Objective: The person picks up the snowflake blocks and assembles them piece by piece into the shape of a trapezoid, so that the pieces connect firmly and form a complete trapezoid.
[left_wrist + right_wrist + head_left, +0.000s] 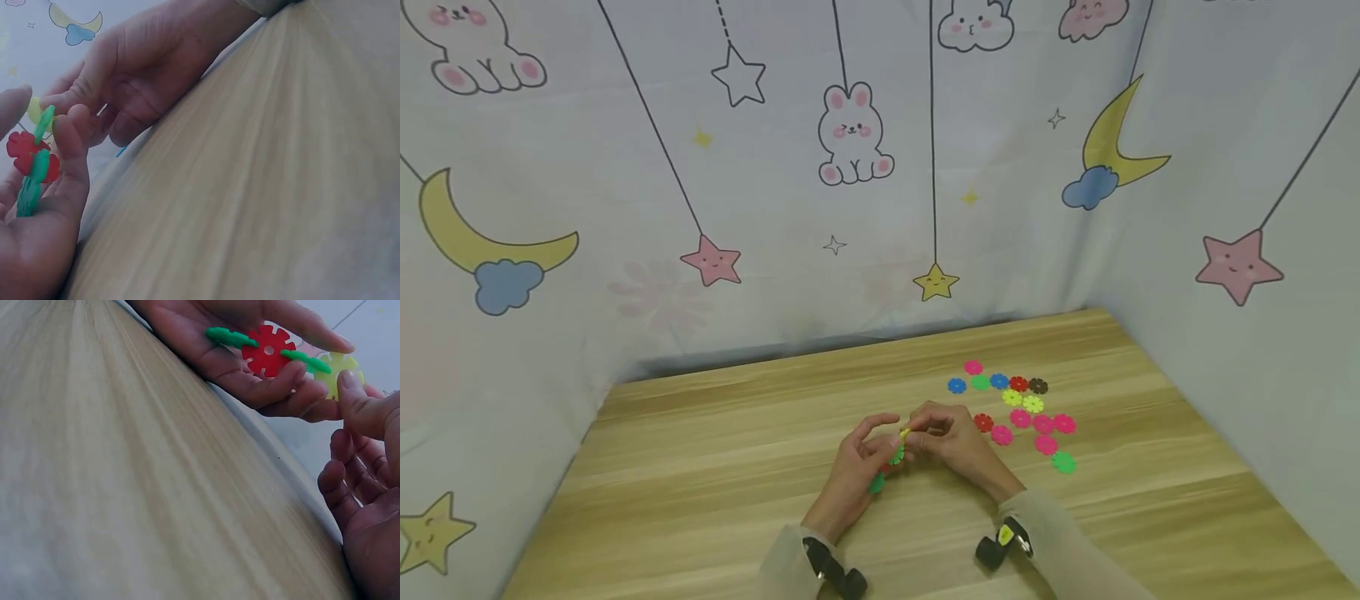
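Observation:
My left hand (847, 477) cradles a short chain of notched plastic discs, its fingers and thumb curled round it. In the right wrist view, a red disc (259, 357) sits between a green disc (230, 337) near the palm and another green disc (306, 360) towards the fingertips. At the chain's far end is a yellow disc (335, 364), which overlaps the second green one in this view. My right hand (958, 443) pinches the yellow disc between thumb and fingers. Both hands meet above the wooden table (715, 450), fingertips close together.
Loose discs lie to the right and beyond my right hand, among them a blue disc (957, 386), a brown disc (1038, 386), a red disc (983, 422), several pink ones and a green disc (1063, 462). A printed curtain (775, 183) stands behind the table and along its sides.

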Motion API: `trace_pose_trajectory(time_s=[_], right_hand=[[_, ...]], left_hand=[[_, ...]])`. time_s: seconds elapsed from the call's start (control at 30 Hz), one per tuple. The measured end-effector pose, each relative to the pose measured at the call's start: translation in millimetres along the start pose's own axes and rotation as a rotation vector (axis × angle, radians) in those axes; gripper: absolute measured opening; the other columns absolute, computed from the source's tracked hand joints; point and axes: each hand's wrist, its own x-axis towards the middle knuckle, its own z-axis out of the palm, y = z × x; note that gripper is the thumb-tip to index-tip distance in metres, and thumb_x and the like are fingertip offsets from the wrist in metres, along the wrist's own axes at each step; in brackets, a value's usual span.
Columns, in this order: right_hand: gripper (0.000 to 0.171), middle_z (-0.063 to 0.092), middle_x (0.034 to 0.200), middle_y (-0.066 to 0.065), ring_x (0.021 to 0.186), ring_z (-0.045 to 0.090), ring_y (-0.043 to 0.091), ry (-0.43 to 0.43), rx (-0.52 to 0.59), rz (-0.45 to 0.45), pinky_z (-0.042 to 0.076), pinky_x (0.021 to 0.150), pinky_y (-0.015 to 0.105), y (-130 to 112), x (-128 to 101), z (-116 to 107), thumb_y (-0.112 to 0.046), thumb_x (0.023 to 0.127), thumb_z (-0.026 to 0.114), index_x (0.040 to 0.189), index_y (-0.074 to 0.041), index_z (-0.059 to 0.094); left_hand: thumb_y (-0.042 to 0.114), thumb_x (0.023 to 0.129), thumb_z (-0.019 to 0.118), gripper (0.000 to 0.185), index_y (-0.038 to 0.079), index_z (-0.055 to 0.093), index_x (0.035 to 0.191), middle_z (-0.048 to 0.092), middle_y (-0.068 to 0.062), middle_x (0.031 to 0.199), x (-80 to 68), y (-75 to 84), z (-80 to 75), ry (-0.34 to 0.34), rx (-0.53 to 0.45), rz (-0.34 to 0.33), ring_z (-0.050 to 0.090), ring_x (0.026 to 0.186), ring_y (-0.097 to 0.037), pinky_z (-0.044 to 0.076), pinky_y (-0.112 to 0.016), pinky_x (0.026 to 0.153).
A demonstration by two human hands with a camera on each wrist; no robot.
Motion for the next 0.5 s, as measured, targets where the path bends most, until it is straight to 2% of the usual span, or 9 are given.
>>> trace_pose_trajectory(time_s=[0.07,0.13,0.2,0.23,0.33,0.4,0.5], right_hand=[[0.010,0.070,0.096,0.010,0.092,0.066,0.018,0.028,-0.020,-0.025,0.056,0.085,0.036,1.5,1.3,-0.7,-0.015,0.094,0.072,0.101,-0.010,0.076],[0.012,0.072,0.096,0.010,0.085,0.066,0.016,0.104,-0.120,-0.066,0.057,0.078,0.031,4.8,3.3,-3.6,-0.015,0.097,0.068,0.104,-0.009,0.076],[0.013,0.072,0.093,0.009,0.078,0.064,0.015,0.219,-0.298,-0.127,0.055,0.069,0.029,9.8,7.9,-9.9,-0.012,0.099,0.065,0.105,-0.009,0.075],[0.013,0.072,0.091,0.008,0.076,0.063,0.016,0.287,-0.397,-0.146,0.054,0.067,0.029,11.9,10.7,-14.0,-0.010,0.098,0.065,0.105,-0.008,0.075],[0.016,0.072,0.098,0.009,0.090,0.061,0.025,0.430,-0.677,-0.133,0.049,0.079,0.039,17.6,20.5,-29.3,-0.004,0.094,0.066,0.107,-0.007,0.075],[0.022,0.070,0.108,0.011,0.102,0.056,0.033,0.436,-0.785,-0.063,0.042,0.087,0.048,19.8,25.0,-38.8,-0.005,0.091,0.067,0.113,-0.007,0.073],[0.028,0.067,0.120,0.012,0.114,0.048,0.037,0.357,-0.883,0.061,0.034,0.092,0.054,21.6,26.9,-48.6,-0.011,0.091,0.069,0.119,-0.010,0.069]], left_hand=[[0.014,0.099,0.065,0.053,0.003,0.042,0.145,0.075,0.001,0.094,-0.8,-0.1,-0.6,0.006,-0.003,0.005,0.072,0.083,-0.016,0.054,-0.024,0.075],[0.013,0.098,0.066,0.054,0.003,0.042,0.145,0.076,-0.001,0.097,-1.4,-0.2,-0.9,0.014,-0.007,0.011,0.073,0.085,-0.018,0.056,-0.027,0.080],[0.013,0.098,0.067,0.055,0.004,0.042,0.145,0.076,-0.004,0.101,-1.8,0.0,-0.8,0.024,-0.005,0.011,0.074,0.086,-0.020,0.057,-0.028,0.081],[0.013,0.097,0.067,0.056,0.004,0.041,0.146,0.076,-0.006,0.103,-1.7,0.3,-0.7,0.025,0.000,0.010,0.074,0.086,-0.020,0.057,-0.027,0.078],[0.015,0.096,0.069,0.057,0.006,0.042,0.146,0.075,-0.009,0.108,-1.1,0.6,-0.6,0.038,0.027,0.004,0.073,0.087,-0.019,0.056,-0.025,0.075],[0.017,0.096,0.070,0.058,0.008,0.043,0.146,0.074,-0.011,0.111,-0.6,0.8,-0.7,0.043,0.047,0.003,0.071,0.086,-0.017,0.055,-0.025,0.076],[0.017,0.095,0.071,0.058,0.008,0.045,0.145,0.074,-0.012,0.113,-0.3,0.6,-1.0,0.045,0.066,-0.006,0.070,0.084,-0.015,0.056,-0.027,0.079]])
